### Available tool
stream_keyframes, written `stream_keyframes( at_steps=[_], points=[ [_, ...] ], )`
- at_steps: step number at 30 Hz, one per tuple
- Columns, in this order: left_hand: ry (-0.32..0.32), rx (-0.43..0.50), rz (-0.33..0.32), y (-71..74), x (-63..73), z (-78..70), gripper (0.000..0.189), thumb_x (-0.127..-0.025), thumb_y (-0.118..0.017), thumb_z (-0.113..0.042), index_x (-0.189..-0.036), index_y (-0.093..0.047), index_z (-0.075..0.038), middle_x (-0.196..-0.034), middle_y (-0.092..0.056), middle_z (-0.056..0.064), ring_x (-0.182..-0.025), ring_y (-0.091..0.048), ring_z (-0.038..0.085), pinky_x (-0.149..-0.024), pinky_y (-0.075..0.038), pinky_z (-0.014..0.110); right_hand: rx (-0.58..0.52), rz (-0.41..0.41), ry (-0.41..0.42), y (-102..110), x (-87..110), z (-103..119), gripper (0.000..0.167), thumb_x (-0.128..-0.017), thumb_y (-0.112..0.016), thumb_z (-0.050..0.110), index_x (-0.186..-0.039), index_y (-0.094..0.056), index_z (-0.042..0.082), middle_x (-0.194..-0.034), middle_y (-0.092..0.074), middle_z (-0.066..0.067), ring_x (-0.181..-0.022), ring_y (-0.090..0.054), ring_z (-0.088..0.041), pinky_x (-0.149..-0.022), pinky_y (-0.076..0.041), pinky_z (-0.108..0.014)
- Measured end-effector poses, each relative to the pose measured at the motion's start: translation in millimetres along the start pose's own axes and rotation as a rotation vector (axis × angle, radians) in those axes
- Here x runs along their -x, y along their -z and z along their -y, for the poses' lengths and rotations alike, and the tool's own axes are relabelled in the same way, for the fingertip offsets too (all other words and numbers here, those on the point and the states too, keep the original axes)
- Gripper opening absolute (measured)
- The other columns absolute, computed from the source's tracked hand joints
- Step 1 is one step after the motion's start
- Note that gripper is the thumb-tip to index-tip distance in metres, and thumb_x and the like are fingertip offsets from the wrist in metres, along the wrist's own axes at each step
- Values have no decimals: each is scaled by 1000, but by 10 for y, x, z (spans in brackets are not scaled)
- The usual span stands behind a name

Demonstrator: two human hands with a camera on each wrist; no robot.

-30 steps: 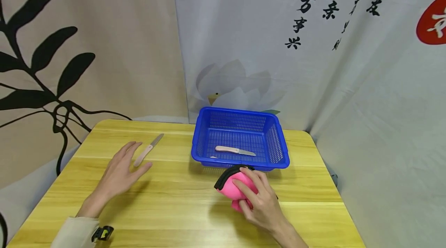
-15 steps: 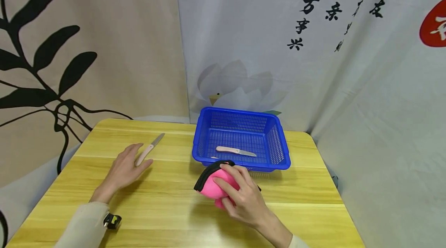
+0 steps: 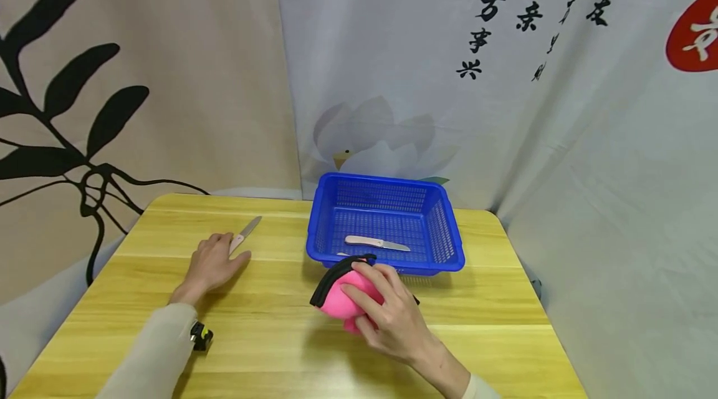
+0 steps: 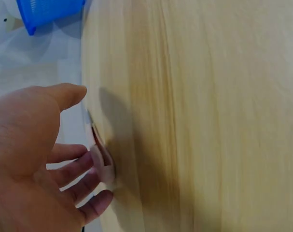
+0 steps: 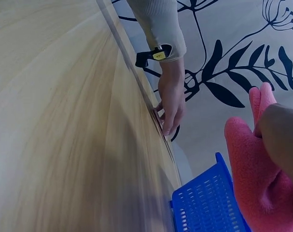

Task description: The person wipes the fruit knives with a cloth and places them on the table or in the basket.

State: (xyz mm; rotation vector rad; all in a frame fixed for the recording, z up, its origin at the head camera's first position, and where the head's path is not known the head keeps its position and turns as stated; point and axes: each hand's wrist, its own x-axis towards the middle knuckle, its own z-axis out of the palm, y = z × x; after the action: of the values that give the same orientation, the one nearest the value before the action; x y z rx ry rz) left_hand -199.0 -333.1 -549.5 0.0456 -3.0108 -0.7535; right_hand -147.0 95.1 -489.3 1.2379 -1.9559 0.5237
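Note:
My left hand lies over the handle of a small knife on the left of the table. In the left wrist view the fingertips touch the slotted pale-pink knife handle, with the thumb standing apart from it. The knife's blade points to the back right. My right hand grips a soft pink fleecy item with a black band, in front of the basket; its fingers hide part of it. Close up in the right wrist view, the pink fleece shows folded lobes.
A blue plastic basket stands at the back centre-right of the wooden table. Inside lies another pale-handled knife, and a small pale piece shows at the basket's near side. A printed curtain hangs behind the table.
My left hand has come down and forward onto the knife handle. My right hand has moved left with the pink item, then stayed nearly still.

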Motion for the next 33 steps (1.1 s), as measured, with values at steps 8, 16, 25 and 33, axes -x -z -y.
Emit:
stream_keyframes(
  at_steps=[8,16,25,33],
  points=[
    [18,-34,-36,-74,-99,-10,52,-112,-64,-20,-150,-57,16,-144,-58,43,-125,-58,63,-94,-50,75,9,-23,-7,45,7,-65,57,-74,-83,10,-131,-80,15,-145,-72,-21,-118,-67,-38,-101,-62,-49],
    [30,-13,-41,-83,-115,-31,37,-111,-61,-5,-140,-64,17,-129,-63,42,-113,-65,58,-89,-56,70,11,-11,-35,80,32,-79,55,-74,-80,8,-129,-81,16,-146,-71,-20,-120,-66,-37,-99,-63,-48],
    [5,27,-54,-78,-27,14,31,-111,-56,0,-135,-65,18,-122,-63,41,-109,-64,56,-91,-56,69,16,-2,-49,98,47,-86,55,-75,-81,9,-129,-80,16,-147,-71,-20,-121,-65,-37,-100,-62,-47],
    [-33,103,-120,-34,144,-20,35,-114,-51,2,-143,-60,19,-131,-56,45,-114,-63,58,-93,-56,71,19,-14,-54,103,65,-105,56,-75,-82,9,-130,-81,15,-146,-71,-21,-120,-66,-38,-99,-63,-49]
  ],
)
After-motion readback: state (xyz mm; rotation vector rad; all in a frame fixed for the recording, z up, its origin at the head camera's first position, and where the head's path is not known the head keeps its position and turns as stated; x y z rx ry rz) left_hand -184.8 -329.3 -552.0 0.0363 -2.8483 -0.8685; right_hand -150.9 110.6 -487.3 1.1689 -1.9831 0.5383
